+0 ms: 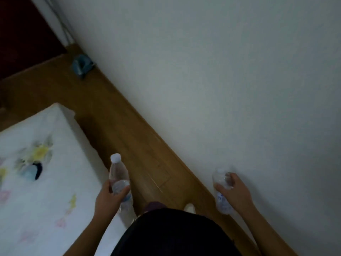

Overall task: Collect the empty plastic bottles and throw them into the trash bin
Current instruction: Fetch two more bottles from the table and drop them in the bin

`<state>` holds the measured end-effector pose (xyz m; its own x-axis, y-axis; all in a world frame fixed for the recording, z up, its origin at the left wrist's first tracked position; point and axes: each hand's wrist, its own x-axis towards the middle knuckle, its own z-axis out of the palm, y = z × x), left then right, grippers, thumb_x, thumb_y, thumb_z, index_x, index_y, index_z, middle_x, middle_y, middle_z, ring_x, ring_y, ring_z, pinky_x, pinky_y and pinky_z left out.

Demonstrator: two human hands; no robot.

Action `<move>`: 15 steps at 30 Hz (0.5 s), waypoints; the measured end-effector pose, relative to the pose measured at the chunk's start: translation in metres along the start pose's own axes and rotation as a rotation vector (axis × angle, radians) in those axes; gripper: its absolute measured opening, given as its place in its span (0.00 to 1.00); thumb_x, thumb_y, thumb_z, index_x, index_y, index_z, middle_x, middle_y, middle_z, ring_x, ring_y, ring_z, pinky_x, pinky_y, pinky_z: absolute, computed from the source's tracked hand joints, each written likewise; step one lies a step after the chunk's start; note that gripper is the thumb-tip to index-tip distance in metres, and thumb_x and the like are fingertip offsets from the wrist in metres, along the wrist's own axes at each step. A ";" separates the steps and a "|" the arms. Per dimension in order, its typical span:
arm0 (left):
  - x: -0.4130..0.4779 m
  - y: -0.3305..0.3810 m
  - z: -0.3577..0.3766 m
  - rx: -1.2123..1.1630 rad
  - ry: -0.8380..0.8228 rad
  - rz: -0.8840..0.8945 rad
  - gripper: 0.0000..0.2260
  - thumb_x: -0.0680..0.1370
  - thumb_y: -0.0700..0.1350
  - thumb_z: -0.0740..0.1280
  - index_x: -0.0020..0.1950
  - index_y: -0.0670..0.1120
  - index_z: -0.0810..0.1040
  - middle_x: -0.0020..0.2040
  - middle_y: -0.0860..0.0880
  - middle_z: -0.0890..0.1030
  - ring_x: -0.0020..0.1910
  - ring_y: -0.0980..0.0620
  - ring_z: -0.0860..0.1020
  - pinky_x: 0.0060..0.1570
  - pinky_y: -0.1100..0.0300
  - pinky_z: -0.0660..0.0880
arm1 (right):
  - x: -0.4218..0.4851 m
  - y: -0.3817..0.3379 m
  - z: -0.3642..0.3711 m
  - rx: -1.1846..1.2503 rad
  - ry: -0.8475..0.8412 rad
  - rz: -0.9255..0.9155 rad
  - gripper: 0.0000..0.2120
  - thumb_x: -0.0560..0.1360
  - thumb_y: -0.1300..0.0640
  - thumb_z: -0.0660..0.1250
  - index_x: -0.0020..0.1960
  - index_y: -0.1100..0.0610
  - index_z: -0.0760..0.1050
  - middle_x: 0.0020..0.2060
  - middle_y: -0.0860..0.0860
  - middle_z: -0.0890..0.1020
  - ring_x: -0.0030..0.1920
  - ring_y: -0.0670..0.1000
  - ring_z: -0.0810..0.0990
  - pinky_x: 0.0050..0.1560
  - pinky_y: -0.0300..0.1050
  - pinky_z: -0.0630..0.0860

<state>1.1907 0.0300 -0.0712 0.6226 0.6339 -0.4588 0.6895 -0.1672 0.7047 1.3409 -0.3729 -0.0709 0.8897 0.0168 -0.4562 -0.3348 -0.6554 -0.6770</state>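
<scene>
Between the bed's right edge and the wall, a person stands on a strip of wood floor [129, 130], a clear bottle in each hand. The left hand [108, 198] is wrapped around the middle of a capped bottle [119, 174] held upright above the bed [46, 182] edge; the right hand [234, 191] is closed around the upper body of a second bottle [222, 193], close to the wall [221, 71]. Both bottles look empty, so they should be very light, thin-walled and easy to dent; a mid-body hold suits them, with mild pressure to avoid crushing or slipping. No trash bin can be made out for certain. A small bluish object [82, 66] sits far down the floor by the wall, too blurred to identify. The strip ahead looks passable, though narrow.
</scene>
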 end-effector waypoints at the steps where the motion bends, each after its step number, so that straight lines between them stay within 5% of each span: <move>1: -0.003 -0.006 -0.006 -0.008 0.052 -0.039 0.20 0.72 0.55 0.78 0.59 0.54 0.73 0.49 0.54 0.81 0.49 0.49 0.81 0.44 0.56 0.75 | 0.021 -0.021 0.006 -0.027 -0.050 -0.051 0.27 0.69 0.44 0.77 0.63 0.47 0.73 0.49 0.41 0.78 0.50 0.45 0.77 0.53 0.43 0.71; 4: -0.013 -0.031 -0.027 0.011 0.241 -0.149 0.27 0.71 0.58 0.77 0.65 0.48 0.73 0.54 0.50 0.80 0.52 0.47 0.79 0.51 0.51 0.76 | 0.073 -0.087 0.037 -0.087 -0.213 -0.196 0.26 0.67 0.42 0.78 0.61 0.44 0.72 0.47 0.36 0.77 0.48 0.43 0.77 0.49 0.40 0.72; 8: -0.020 -0.057 -0.055 -0.100 0.401 -0.333 0.35 0.65 0.64 0.73 0.66 0.47 0.74 0.55 0.48 0.80 0.52 0.45 0.79 0.52 0.50 0.73 | 0.117 -0.174 0.098 -0.162 -0.402 -0.379 0.27 0.67 0.44 0.79 0.61 0.43 0.72 0.51 0.40 0.79 0.54 0.46 0.78 0.55 0.44 0.75; 15: 0.032 -0.089 -0.106 -0.202 0.505 -0.504 0.29 0.62 0.64 0.73 0.57 0.50 0.74 0.54 0.45 0.82 0.48 0.46 0.78 0.50 0.51 0.72 | 0.161 -0.277 0.200 -0.278 -0.512 -0.433 0.29 0.68 0.43 0.77 0.65 0.48 0.72 0.54 0.45 0.79 0.55 0.48 0.78 0.57 0.47 0.75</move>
<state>1.1102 0.1451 -0.0911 -0.0308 0.8751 -0.4829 0.7347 0.3474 0.5826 1.5147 -0.0377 -0.0725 0.6445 0.6255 -0.4397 0.1669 -0.6764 -0.7174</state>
